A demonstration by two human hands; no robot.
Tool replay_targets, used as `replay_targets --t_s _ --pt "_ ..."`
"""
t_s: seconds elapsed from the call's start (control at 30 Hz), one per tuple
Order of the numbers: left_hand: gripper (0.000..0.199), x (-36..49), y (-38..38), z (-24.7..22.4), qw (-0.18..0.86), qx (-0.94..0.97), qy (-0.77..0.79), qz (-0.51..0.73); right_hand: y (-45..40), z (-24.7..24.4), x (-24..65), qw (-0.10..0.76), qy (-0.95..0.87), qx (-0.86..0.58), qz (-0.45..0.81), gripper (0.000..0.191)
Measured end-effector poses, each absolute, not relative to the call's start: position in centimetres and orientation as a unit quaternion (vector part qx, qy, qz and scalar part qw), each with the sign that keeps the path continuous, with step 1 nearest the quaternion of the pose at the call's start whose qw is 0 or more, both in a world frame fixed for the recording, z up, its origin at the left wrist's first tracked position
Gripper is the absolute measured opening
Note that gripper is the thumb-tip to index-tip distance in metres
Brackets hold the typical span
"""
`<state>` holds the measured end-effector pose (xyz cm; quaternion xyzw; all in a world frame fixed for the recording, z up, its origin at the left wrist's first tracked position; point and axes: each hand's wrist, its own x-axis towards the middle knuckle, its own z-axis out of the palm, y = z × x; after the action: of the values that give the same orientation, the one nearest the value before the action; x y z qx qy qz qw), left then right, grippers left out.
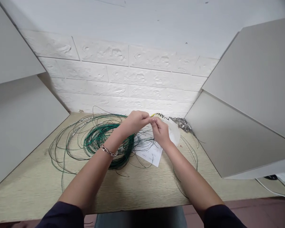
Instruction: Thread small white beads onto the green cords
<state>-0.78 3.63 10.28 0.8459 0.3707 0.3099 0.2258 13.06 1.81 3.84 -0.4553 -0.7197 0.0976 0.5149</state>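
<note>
My left hand (137, 121) and my right hand (160, 130) meet fingertip to fingertip above the table, near the wall. Both are closed in a pinch. Whatever lies between the fingers is too small or hidden to make out. Below and left of them is a large coil of thin green wire (89, 139), with loose strands spreading outward and white bits along some of them. Several wire ends reach under my right hand. A sheet of white paper (156, 158) with handwriting lies beneath, partly covered. Behind my right hand is a pale round bag (174, 131) printed with black letters.
A heap of small shiny grey pieces (184, 124) sits in the back right corner. More thin wire (196, 158) curves beside my right forearm. White panels (247, 126) stand on both sides, and a white brick-patterned wall (118, 76) closes the back. A white cable (267, 188) lies far right.
</note>
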Motion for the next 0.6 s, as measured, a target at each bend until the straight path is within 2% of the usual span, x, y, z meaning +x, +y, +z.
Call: replay_targets --t_s 0.2,0.6 --pt "0.038 -1.3 3.5 11.5 0.313 0.765 0.37 0.425 2.5 3.3 13.5 0.543 -0.698 -0.458 0.089 0.031" --pt "0.039 -2.9 4.1 12.6 0.462 0.586 0.352 0.564 3.8 1.1 14.9 0.517 -0.698 -0.492 0.049 0.027"
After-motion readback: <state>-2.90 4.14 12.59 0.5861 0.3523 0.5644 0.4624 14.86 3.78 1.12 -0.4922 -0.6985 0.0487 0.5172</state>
